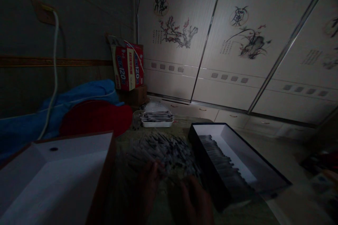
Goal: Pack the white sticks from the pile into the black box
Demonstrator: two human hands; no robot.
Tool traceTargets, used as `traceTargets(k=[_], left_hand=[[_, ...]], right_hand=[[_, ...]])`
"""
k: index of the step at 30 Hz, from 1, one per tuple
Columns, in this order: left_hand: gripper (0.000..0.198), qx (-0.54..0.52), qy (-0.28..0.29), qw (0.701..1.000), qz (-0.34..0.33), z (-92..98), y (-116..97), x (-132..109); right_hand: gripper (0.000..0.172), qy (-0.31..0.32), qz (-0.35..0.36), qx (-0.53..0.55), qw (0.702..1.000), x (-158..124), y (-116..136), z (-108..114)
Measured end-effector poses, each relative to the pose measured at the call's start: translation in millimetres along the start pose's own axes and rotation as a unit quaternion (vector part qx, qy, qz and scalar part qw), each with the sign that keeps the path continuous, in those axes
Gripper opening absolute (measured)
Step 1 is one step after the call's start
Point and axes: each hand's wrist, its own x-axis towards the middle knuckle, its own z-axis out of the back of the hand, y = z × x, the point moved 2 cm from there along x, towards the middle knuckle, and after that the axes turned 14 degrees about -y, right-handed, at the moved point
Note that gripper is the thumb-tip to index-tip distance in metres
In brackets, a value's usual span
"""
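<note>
The scene is very dark. My left hand (150, 184) rests at the near edge of a loose pile of small grey stick-like pieces (163, 151) on the table. Its fingers look curled toward the pile, but what they hold is too dim to see. My right hand (195, 197) lies just right of it, beside the pile and close to a long black box (237, 163) with a white inside, where a row of the same pieces is packed along the left wall. Its fingers are also dim and blurred.
A large open white-lined box (52, 179) fills the near left. A small white tray of pieces (157, 118) stands behind the pile. Red round cushion (96, 116), blue cloth (23, 123), a red carton (128, 65) and a hanging white cable (55, 63) lie left. Painted wardrobe doors (237, 42) stand behind.
</note>
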Motion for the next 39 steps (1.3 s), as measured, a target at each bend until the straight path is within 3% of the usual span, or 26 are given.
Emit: traceTargets(k=[5, 8, 11, 15, 17, 20, 24, 26, 31, 39], left_hand=[[0.030, -0.031, 0.005, 0.999, 0.013, 1.6, 2, 4], [0.025, 0.002, 0.055, 0.998, 0.013, -1.0, 1, -2], [0.023, 0.038, 0.120, 0.990, 0.062, -6.7, 2, -18], [0.020, 0.036, 0.142, 0.981, 0.130, -10.9, 6, -30], [0.018, 0.010, 0.127, 0.981, 0.148, -10.2, 8, -27], [0.009, -0.082, 0.038, 0.982, 0.169, -4.7, 6, -17], [0.021, -0.154, -0.047, 0.968, 0.191, 1.2, 0, -9], [0.024, -0.162, -0.052, 0.965, 0.199, 1.7, -1, -9], [0.019, -0.159, -0.033, 0.971, 0.176, 5.3, 4, -6], [0.016, -0.140, 0.018, 0.984, 0.111, 9.1, 11, 3]], right_hand=[[0.034, 0.021, 0.006, -0.007, 1.000, 0, -1, 0], [0.033, 0.024, 0.002, -0.017, 1.000, 2, 6, 2], [0.033, -0.012, -0.018, 0.008, 1.000, 1, 15, 0], [0.036, -0.030, -0.052, 0.064, 0.996, 8, 24, -6], [0.043, -0.019, -0.063, 0.096, 0.993, 18, 26, -8], [0.044, -0.031, -0.057, 0.089, 0.994, 36, 22, -11], [0.022, 0.070, 0.085, -0.097, 0.989, 50, 7, -29], [0.024, 0.120, 0.133, -0.161, 0.971, 50, -3, -39], [0.038, 0.161, 0.174, -0.205, 0.950, 43, -14, -51], [0.030, 0.153, 0.154, -0.206, 0.954, 43, -17, -49]])
